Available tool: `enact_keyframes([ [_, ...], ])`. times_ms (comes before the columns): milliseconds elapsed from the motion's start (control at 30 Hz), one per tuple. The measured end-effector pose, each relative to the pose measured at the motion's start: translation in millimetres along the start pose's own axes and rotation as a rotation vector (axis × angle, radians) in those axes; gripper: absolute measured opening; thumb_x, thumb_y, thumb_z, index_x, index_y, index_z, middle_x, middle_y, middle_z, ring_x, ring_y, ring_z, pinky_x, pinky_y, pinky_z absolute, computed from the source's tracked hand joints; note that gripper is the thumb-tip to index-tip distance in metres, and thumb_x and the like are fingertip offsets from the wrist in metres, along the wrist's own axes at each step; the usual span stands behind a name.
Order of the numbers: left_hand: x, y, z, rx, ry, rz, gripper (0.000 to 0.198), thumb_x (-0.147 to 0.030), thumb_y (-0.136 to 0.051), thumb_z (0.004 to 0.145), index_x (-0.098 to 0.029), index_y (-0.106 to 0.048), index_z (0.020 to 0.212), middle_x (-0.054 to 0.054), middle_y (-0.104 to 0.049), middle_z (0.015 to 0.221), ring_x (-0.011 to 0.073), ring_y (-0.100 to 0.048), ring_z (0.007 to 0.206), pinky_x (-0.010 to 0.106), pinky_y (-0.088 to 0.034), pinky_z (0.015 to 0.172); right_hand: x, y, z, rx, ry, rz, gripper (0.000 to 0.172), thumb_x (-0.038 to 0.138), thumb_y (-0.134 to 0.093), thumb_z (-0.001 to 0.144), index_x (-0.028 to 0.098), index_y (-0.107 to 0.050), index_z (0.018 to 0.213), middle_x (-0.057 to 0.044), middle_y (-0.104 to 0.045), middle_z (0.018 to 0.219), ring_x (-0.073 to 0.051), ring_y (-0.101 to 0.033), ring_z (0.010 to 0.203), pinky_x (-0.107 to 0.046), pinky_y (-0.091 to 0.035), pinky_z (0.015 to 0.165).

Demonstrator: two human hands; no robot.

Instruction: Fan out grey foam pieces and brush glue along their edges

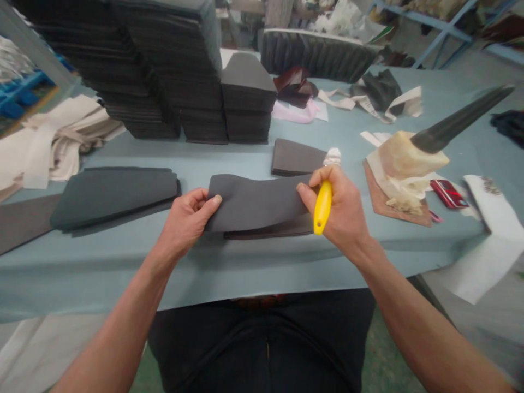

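A dark grey flat panel (256, 202), slightly wavy, is stretched between my two hands above the table. My left hand (188, 215) pinches its left end, thumb on top. The right end is pinched by my right hand (338, 204), which also grips a yellow-handled tool (322, 207). White wrapping covers the tool's far end (332, 156); what lies under it is hidden. Below the held panel, partly covered, lie more dark panels (270, 228). Just behind is a small stack of similar panels (298, 155), and left of my left hand a larger dark green-grey pile (117, 196).
Tall stacks of dark pieces (164, 71) stand at the back left. Pale fabric strips (61, 139) lie at the left. To the right are a yellowish block with a dark handle (409, 158), a red shiny case (449, 194) and a white strip (485, 240) over the table edge.
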State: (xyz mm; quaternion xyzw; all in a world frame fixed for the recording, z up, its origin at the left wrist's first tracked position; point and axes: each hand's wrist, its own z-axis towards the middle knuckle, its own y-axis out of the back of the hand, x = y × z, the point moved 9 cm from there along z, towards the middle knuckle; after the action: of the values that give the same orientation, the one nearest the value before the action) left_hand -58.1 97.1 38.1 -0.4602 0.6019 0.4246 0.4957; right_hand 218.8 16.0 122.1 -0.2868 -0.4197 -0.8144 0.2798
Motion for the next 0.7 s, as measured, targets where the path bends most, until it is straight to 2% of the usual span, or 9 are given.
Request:
enact_keyframes([
  [133, -13, -19.1, 14, 0.097, -0.083, 0.168, 0.047, -0.061, -0.087, 0.075, -0.018, -0.07, 0.083, -0.001, -0.061, 0.064, 0.0108, -0.047, 0.055, 0.021, -0.032, 0.048, -36, 10, -18, -0.036, -0.064, -0.067, 0.022, 0.031, -0.074, 0.091, 0.028, -0.053, 0.091, 0.008, -0.048, 0.067, -0.012, -0.041, 0.052, -0.031, -0.034, 0.053],
  [300, -10, -25.9, 27, 0.165, -0.107, 0.339, 0.043, -0.058, -0.083, 0.078, -0.019, -0.065, 0.074, -0.003, -0.054, 0.06, 0.0101, -0.042, 0.054, 0.023, -0.028, 0.048, -65, 13, -32, -0.098, -0.072, -0.132, 0.025, 0.031, -0.079, 0.088, 0.029, -0.053, 0.089, 0.007, -0.048, 0.068, -0.013, -0.04, 0.053, -0.033, -0.035, 0.054],
  [467, 0, -26.3, 31, 0.196, -0.12, 0.424, 0.044, -0.054, -0.082, 0.08, -0.02, -0.058, 0.067, -0.004, -0.047, 0.056, 0.009, -0.036, 0.053, 0.024, -0.02, 0.048, -73, 11, -36, -0.126, -0.068, -0.186, 0.025, 0.035, -0.078, 0.088, 0.028, -0.054, 0.09, 0.005, -0.05, 0.071, -0.014, -0.042, 0.056, -0.033, -0.036, 0.056],
  [700, 8, -31.2, 26, 0.228, -0.054, 0.396, 0.044, -0.049, -0.083, 0.081, -0.021, -0.055, 0.063, -0.004, -0.04, 0.056, 0.0092, -0.031, 0.053, 0.027, -0.019, 0.05, -77, 20, -37, -0.193, -0.125, -0.196, 0.028, 0.042, -0.079, 0.077, 0.029, -0.055, 0.084, 0.003, -0.054, 0.066, -0.017, -0.044, 0.055, -0.035, -0.039, 0.054],
])
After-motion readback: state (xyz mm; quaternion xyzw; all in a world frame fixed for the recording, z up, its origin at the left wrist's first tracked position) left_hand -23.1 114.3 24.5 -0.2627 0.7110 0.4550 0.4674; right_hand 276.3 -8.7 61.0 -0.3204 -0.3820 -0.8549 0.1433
